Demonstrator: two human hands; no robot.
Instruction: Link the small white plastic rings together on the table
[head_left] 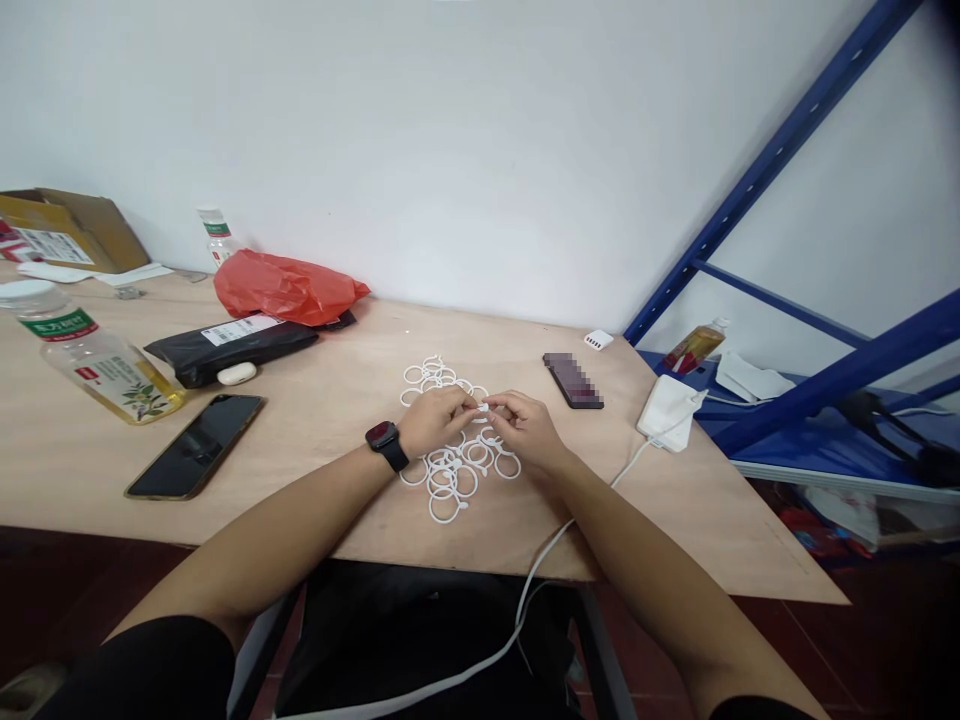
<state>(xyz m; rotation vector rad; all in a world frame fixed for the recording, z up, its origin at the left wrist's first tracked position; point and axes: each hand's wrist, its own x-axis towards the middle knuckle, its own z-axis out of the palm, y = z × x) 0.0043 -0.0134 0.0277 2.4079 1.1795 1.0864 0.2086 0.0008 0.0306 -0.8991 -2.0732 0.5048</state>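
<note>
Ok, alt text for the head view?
Left hand and right hand meet at a small white piece, over many white rings on a wooden table. A phone and a bottle are to the left, another phone to the right.

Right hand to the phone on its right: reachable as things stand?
Probably yes: the phone lies close by the right hand, with nothing visible standing between them. That hand is pinching a small white piece, though, so it would likely need to let go first.

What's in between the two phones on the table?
In the head view: white rings, the left hand wearing a black watch, and the right hand.
</note>
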